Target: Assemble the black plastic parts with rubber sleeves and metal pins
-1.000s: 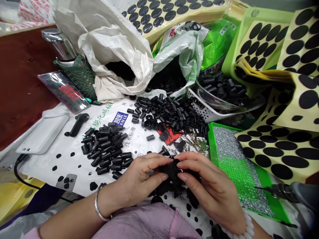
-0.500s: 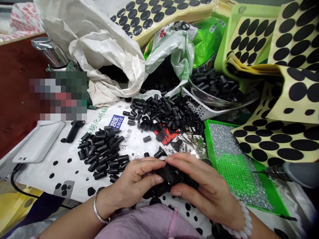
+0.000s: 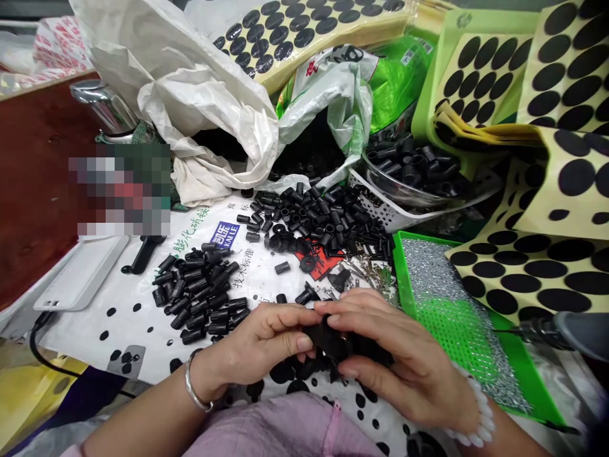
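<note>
My left hand [image 3: 259, 346] and my right hand [image 3: 394, 355] meet at the near middle of the table, both gripping one small black plastic part [image 3: 333, 343] between fingertips and thumbs. Most of the part is hidden by my fingers. A silver bangle sits on my left wrist and a white bead bracelet on my right. More black parts [image 3: 304, 368] lie just under my hands. A pile of black tubes [image 3: 200, 292] lies left of my left hand, and a second pile of black sleeves [image 3: 318, 219] lies beyond both hands.
A green tray of small silver screws [image 3: 457, 317] stands at the right, a white basket holding a bowl of black sleeves [image 3: 413, 174] behind it. Yellow sheets of black round pads [image 3: 533, 279] crowd the right and back. White sacks [image 3: 200, 95], a flask and a white phone [image 3: 80, 270] lie left.
Both hands stay closed on the black part, shifting slightly right and nearer while the fingers turn it. The view has drifted a little.
</note>
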The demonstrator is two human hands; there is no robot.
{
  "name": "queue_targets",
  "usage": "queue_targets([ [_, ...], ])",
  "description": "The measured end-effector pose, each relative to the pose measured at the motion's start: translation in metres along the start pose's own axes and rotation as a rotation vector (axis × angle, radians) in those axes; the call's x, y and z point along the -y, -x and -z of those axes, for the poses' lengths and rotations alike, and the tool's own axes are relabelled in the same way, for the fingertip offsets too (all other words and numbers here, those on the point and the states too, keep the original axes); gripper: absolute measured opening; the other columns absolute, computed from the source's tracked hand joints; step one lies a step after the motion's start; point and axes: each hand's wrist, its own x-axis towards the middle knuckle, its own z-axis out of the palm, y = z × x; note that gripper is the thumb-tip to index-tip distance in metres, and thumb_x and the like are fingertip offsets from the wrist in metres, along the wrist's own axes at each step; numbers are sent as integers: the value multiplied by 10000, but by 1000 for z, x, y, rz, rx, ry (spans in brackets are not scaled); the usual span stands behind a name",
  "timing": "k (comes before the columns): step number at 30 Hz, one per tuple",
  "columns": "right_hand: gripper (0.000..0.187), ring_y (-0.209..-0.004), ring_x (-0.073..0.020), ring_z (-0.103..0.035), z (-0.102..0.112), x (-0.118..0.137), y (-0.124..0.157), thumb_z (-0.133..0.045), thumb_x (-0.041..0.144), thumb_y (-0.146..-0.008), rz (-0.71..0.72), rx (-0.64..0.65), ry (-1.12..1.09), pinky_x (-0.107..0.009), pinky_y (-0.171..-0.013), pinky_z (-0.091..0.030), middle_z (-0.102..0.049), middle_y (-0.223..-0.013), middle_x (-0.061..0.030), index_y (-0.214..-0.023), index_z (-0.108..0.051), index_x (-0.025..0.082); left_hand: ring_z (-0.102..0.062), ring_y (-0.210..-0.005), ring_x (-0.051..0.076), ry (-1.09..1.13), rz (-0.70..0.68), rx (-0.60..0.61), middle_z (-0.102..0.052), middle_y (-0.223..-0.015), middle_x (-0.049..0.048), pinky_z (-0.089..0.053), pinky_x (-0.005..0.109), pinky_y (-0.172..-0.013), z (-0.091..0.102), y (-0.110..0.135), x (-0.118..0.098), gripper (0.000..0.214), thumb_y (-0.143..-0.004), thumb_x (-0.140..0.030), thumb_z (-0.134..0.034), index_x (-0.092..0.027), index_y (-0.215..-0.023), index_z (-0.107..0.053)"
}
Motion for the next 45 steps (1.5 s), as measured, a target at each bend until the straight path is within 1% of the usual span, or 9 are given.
queue_targets([
  [5, 385, -1057, -187, -529, 5, 0, -4, -503, 110, -799, -9, 35, -26, -407, -928, -414, -578, -1167, -130, -1180, -453, 136, -520, -646, 103, 57, 28, 49, -574, -733, 40, -446, 205, -619, 2, -2, 2, 301, -831, -353, -547, -131, -1016, -629],
  [10, 245, -968, -153, -568, 4, -1, -8, -499, 73, -809, -8, 1, 44, -344, -848, -471, -634, -1066, -85, -1032, -530, 171, -506, -657, 105, 25, 23, 64, -568, -753, 42, -441, 218, -638, 3, -2, -3, 289, -851, -335, -517, -125, -1021, -619],
  [15, 205, -935, -151, -576, -2, -1, -9, -491, 66, -797, -4, -69, 100, -350, -857, -465, -640, -1016, -102, -981, -533, 145, -495, -667, 107, -214, -118, 54, -559, -778, 43, -430, 204, -627, 2, -2, -7, 261, -873, -266, -475, -134, -1048, -618],
  [20, 211, -956, -150, -576, -1, 0, -8, -532, 114, -798, 30, 0, 253, -370, -943, -406, -635, -1047, -89, -1005, -520, 151, -522, -669, 108, -348, -208, -56, -575, -824, 51, -452, 210, -635, 3, 0, -4, 271, -873, -242, -469, -154, -1094, -599],
  [29, 169, -961, -155, -555, -7, 2, -2, -494, 75, -810, 49, -63, 238, -348, -885, -451, -627, -1022, -97, -968, -526, 128, -542, -634, 92, 81, 23, -44, -590, -759, 33, -470, 199, -615, -3, 4, -3, 305, -818, -322, -569, -148, -1066, -605],
  [35, 156, -1002, -183, -517, -11, -1, -5, -540, 83, -790, 32, -91, 263, -375, -869, -444, -555, -1095, -113, -936, -550, 137, -543, -658, 87, 272, -70, -49, -602, -877, 42, -455, 187, -600, -13, 8, -2, 420, -797, -272, -613, -223, -1202, -511],
  [38, 149, -1010, -192, -499, -14, 1, -6, -549, 92, -784, 26, -117, 262, -367, -834, -460, -532, -1072, -108, -924, -555, 143, -489, -585, 41, 216, -84, -67, -607, -882, 11, -410, 138, -551, -15, 8, 0, 436, -775, -173, -635, -252, -1190, -525],
  [41, 142, -981, -193, -503, -17, 4, -7, -539, 84, -780, 36, -140, 253, -395, -836, -456, -537, -1024, -98, -908, -547, 148, -540, -743, 82, 153, -95, -110, -612, -966, 18, -440, 167, -673, -14, 6, 1, 403, -746, -119, -652, -229, -1126, -573],
  [45, 145, -926, -181, -512, -20, 5, -7, -517, 63, -776, 43, -160, 236, -430, -853, -440, -540, -941, -74, -883, -549, 156, -541, -896, 119, 230, -127, -75, -594, -1027, 20, -440, 212, -779, -15, 3, 4, 402, -736, -122, -657, -234, -1107, -548],
])
